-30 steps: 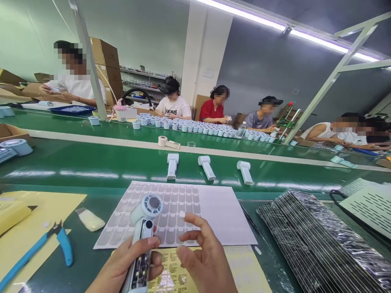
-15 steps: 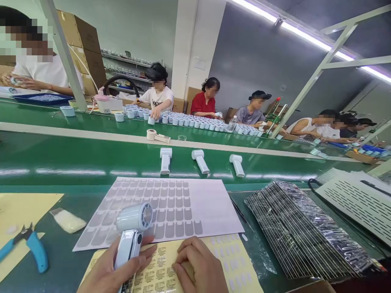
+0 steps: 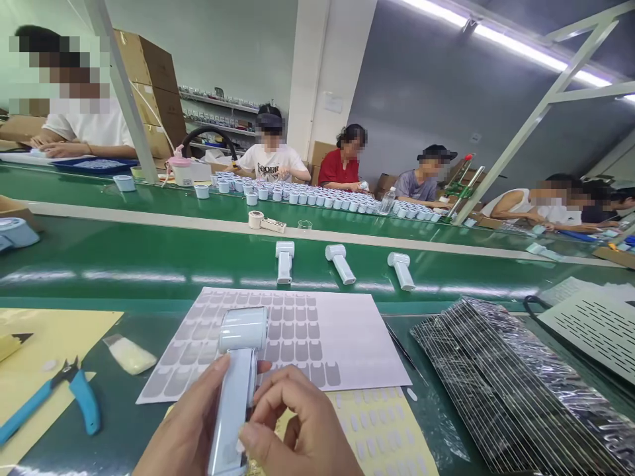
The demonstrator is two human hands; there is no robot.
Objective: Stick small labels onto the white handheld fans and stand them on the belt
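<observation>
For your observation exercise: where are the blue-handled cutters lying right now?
In the head view, the blue-handled cutters lie at lower left, partly on the yellow sheet, left of the left hand.

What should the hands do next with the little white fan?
Probably press the right hand's fingertips down along the fan's handle. The left hand holds the fan upright over the sticker sheets, and the right fingers pinch at the handle's side, seemingly placing a sticker, though it is too small to see.
</observation>
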